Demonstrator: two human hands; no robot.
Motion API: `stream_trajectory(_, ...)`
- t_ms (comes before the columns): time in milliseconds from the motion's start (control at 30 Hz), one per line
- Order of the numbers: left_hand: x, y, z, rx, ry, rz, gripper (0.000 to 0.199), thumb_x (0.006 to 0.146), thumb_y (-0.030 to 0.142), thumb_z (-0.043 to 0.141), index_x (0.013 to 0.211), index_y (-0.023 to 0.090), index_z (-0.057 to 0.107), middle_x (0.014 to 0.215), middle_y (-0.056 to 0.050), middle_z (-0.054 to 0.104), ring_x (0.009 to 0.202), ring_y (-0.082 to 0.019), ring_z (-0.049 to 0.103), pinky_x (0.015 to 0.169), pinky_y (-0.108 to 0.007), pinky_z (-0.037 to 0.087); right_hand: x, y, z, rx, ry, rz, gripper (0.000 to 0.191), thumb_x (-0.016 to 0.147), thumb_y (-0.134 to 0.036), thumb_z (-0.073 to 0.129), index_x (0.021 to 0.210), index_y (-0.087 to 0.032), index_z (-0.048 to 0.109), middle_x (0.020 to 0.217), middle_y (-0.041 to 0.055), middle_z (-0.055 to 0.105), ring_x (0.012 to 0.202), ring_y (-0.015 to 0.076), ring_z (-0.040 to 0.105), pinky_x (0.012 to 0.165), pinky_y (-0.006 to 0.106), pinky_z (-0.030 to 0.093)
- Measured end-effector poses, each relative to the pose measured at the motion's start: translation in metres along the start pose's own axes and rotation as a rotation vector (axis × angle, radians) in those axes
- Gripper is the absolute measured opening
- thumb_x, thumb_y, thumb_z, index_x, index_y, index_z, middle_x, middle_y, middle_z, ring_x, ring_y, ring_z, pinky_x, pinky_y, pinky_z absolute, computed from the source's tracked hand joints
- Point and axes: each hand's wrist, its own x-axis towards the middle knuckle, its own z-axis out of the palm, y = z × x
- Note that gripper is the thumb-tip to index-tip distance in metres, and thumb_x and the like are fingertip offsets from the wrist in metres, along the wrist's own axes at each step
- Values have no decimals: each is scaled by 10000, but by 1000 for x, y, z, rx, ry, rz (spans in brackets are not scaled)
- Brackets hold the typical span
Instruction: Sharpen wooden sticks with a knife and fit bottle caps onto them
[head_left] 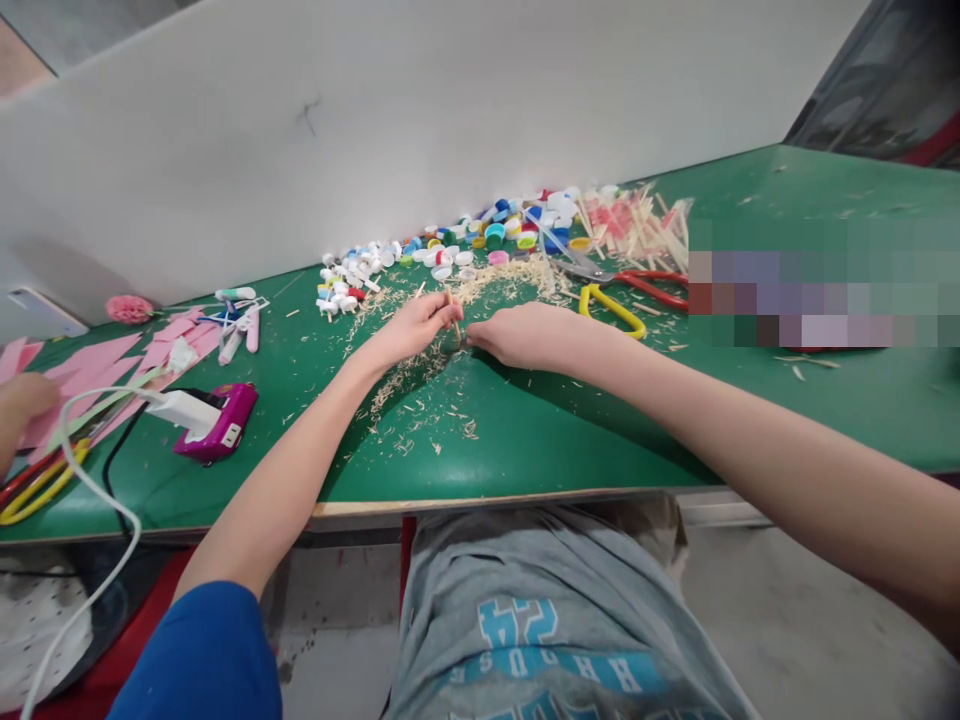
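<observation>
Near the middle of the green table (525,450), my left hand (418,325) is closed round a thin wooden stick (454,318), whose top end rises above the fingers. Just to its right, my right hand (517,335) is pinched close to the stick's lower part; what its fingertips hold is too small to tell. Pale wood shavings (409,385) lie scattered under and around both hands. Beyond the hands is a pile of coloured bottle caps (495,235).
Scissors with red handles (652,288), a yellow handle (611,310) and a heap of sticks (634,225) lie at the right. Leftward are a magenta power block (217,425) with a white cable, pink paper strips (97,370) and another person's hand (26,405).
</observation>
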Motion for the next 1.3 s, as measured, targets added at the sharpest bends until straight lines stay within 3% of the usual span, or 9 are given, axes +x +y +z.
stream_trajectory(167,1,-3,2,6,-21,9,237,968,320,377,932,174,560,986,-83,630,887,-150,564,856,-288,448,-2,3,5,1,44,9,423,1029,-372,251,1187,-176,591,869,102,683,700,177,619,580,295,328)
stream_trajectory(333,4,-4,3,11,-34,3,219,967,287,349,919,186,538,983,-88,617,901,-163,558,876,-297,450,0,0,8,-41,77,-8,347,1007,-271,300,1225,-197,560,892,104,695,732,210,629,597,313,336)
stream_trajectory(667,3,-2,5,7,-42,-15,236,981,287,335,931,167,533,1018,-92,620,958,-181,560,919,-316,440,6,0,11,-89,36,-17,353,1003,-302,298,1107,-196,618,791,111,685,701,225,630,570,316,323)
stream_trajectory(833,2,-1,5,16,-40,-32,237,981,269,321,938,161,528,993,-86,599,908,-167,536,890,-307,439,2,2,10,-74,63,-1,401,1024,-375,252,1141,-203,595,845,105,694,699,215,626,573,311,314)
stream_trajectory(1000,2,1,5,7,-26,-60,258,977,281,302,902,182,528,931,-54,582,866,-156,511,854,-289,433,0,1,9,-80,89,6,355,1018,-311,277,1213,-199,552,898,104,697,707,203,618,596,310,319)
stream_trajectory(1300,5,1,7,-2,-2,-100,258,964,262,289,843,186,503,873,-51,557,811,-157,489,809,-291,424,5,-4,3,-66,36,29,396,1024,-356,268,1138,-192,610,776,109,672,663,204,604,601,320,335)
